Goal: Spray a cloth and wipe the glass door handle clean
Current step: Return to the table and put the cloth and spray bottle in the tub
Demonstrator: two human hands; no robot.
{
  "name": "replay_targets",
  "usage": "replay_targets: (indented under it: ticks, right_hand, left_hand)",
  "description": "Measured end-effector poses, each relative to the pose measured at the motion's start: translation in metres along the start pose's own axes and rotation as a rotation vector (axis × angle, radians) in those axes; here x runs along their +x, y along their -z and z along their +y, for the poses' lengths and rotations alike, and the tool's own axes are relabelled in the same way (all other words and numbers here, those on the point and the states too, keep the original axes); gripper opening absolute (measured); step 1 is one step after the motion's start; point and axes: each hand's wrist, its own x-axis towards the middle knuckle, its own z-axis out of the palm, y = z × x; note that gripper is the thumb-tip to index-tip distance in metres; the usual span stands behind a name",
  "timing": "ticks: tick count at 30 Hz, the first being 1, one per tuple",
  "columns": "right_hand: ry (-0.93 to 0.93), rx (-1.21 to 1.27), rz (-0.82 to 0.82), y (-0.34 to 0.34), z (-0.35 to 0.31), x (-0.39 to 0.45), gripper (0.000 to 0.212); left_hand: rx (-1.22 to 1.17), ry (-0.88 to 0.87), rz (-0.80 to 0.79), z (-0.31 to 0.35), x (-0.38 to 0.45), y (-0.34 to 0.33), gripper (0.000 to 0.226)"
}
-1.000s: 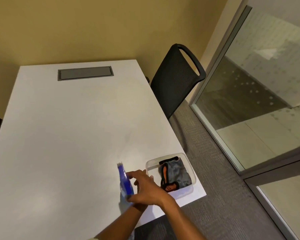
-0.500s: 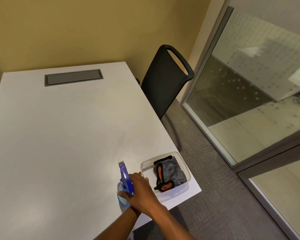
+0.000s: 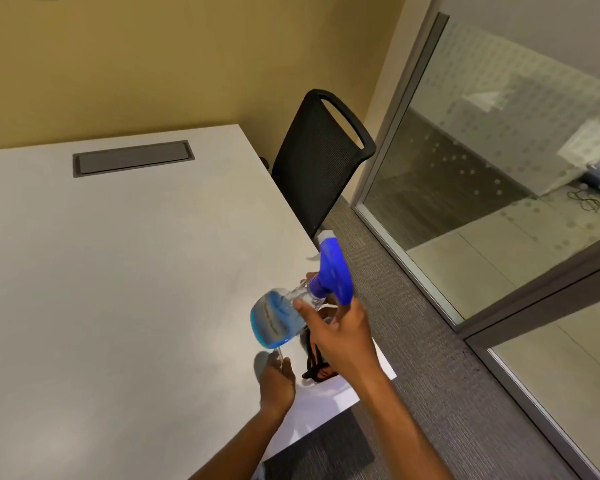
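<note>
White table [image 3: 118, 271] fills the left of the head view, set against a yellow wall, with a grey cable hatch [image 3: 132, 158] at its far end. Only this one view is on record.

- Black mesh chair [image 3: 317, 161]: at the table's right edge, far side.
- Glass partition [image 3: 482, 150]: right of the table, across a strip of grey carpet. No door handle can be picked out anywhere in it.
- Spray bottle [image 3: 284, 306]: clear body, blue liquid, blue trigger head. Lifted clear of the table above its near right corner, tilted with the nozzle pointing away.
- Right hand [image 3: 340, 334]: fingers wrapped round the neck of the spray bottle, just under the trigger head.
- Left hand [image 3: 278, 379]: below the bottle, low over the table's near right corner, fingers loosely spread, gripping nothing that shows.
- Cloth [image 3: 317, 365]: only a dark fold with an orange edge shows, at the table's near right corner, mostly hidden behind the right hand. Its tray cannot be made out.

Progress, as judged: early. Bottle is in hand; cloth not yet picked up or sprayed; handle untouched.

Change from half a second ago: the bottle then stood on the table beside the clear tray with the right hand closing on it; now it is raised and tipped. The left hand, absent then, has entered.
</note>
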Motion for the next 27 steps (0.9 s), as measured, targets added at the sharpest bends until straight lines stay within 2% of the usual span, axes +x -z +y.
replay_targets:
  ticks: [6, 11, 17, 27]
  right_hand:
    - [-0.003, -0.125, 0.110, 0.021, 0.007, 0.006, 0.052]
    - [-0.085, -0.217, 0.096, 0.020, 0.031, 0.006, 0.056]
    - [-0.137, -0.265, 0.053, 0.002, 0.061, 0.004, 0.048]
    - [-0.134, -0.318, 0.013, -0.018, 0.095, 0.004, 0.063]
  left_hand:
    - [0.135, -0.074, -0.054, 0.004, -0.002, 0.004, 0.037]
    - [0.130, -0.064, -0.064, 0.003, 0.000, 0.002, 0.037]
    - [0.134, -0.069, -0.068, 0.001, 0.002, 0.003, 0.039]
    - [0.133, -0.073, -0.064, -0.002, 0.004, 0.000, 0.036]
